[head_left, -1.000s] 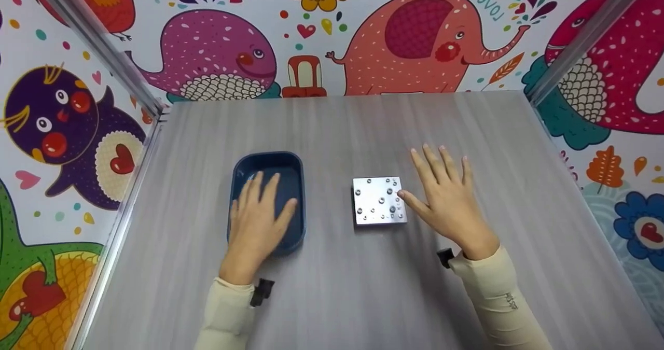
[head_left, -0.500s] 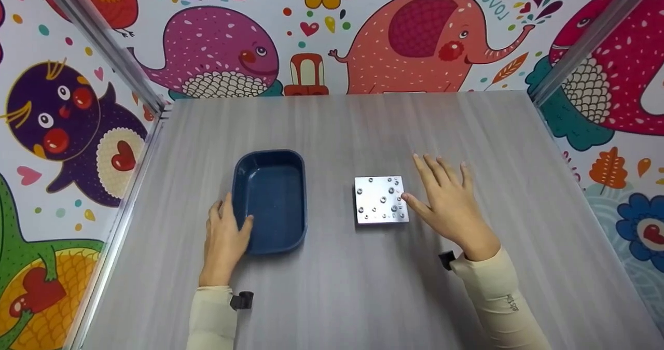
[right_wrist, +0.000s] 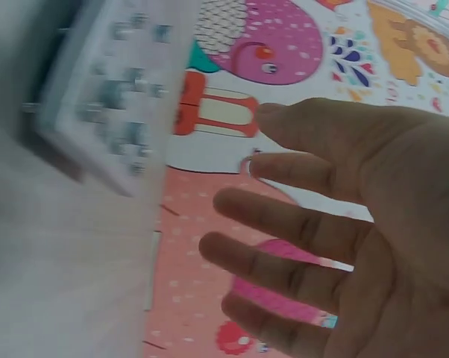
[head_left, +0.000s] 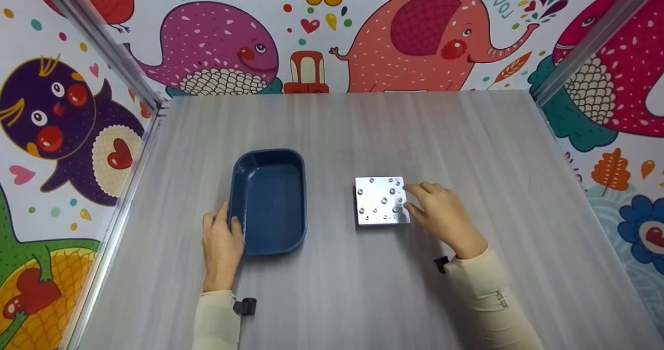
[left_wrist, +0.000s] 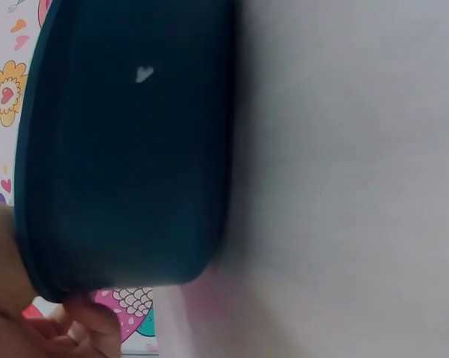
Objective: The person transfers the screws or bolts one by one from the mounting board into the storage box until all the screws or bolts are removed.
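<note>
A dark blue rectangular plastic tray [head_left: 275, 205] lies left of the middle of the table in the head view. My left hand [head_left: 223, 249] holds its left wall, with the thumb over the rim and the fingers outside. The left wrist view shows the tray's outer wall [left_wrist: 135, 164] and curled fingers [left_wrist: 94, 321] by its corner. Right of the tray is a square silvery metal plate [head_left: 372, 199] with several small bolts and nuts on top. Beside the plate's right edge hovers my right hand [head_left: 443, 218]. In the right wrist view its fingers are spread, apart from the bolted plate [right_wrist: 105, 112].
A grey wood-grain table [head_left: 332, 288] lies under everything. Walls printed with cartoon animals [head_left: 415, 44] rise at the back and sides, with metal corner posts [head_left: 98, 44] at the left and right.
My left hand has moved from over the tray to its left side and taken hold of the wall there. The right hand has drawn its fingers in and lowered towards the plate's right edge.
</note>
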`<state>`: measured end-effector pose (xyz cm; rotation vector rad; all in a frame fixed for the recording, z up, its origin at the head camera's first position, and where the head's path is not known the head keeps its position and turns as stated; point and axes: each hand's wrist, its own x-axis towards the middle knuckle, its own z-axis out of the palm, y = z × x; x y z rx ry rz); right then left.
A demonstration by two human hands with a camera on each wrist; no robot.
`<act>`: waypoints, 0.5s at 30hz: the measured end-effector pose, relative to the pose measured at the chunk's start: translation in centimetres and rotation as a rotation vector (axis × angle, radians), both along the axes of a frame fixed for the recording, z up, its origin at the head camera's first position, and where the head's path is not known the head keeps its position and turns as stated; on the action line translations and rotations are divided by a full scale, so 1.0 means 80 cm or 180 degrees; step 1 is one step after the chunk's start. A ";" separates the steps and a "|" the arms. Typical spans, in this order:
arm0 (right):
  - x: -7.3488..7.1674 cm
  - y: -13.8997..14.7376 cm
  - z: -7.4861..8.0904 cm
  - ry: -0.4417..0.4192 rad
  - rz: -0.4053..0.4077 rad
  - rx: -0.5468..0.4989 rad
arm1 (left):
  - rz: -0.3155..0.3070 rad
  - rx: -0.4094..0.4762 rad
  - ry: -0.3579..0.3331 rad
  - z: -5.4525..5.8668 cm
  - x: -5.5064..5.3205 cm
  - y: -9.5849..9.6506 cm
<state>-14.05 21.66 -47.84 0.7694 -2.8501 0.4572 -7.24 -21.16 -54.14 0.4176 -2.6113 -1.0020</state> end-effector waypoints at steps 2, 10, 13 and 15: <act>-0.001 -0.001 -0.012 -0.0070 0.0012 -0.0045 | -0.0016 -0.0037 0.0061 0.000 0.000 0.002; 0.005 -0.003 -0.045 -0.0260 -0.0039 -0.0056 | -0.0056 -0.0083 0.0199 -0.003 0.002 0.005; 0.006 -0.004 -0.049 -0.0278 -0.0082 -0.0064 | -0.0028 -0.0046 0.0180 -0.003 0.002 0.005; 0.006 -0.004 -0.049 -0.0322 -0.0117 -0.0061 | -0.0005 -0.0031 0.0174 -0.003 0.001 0.006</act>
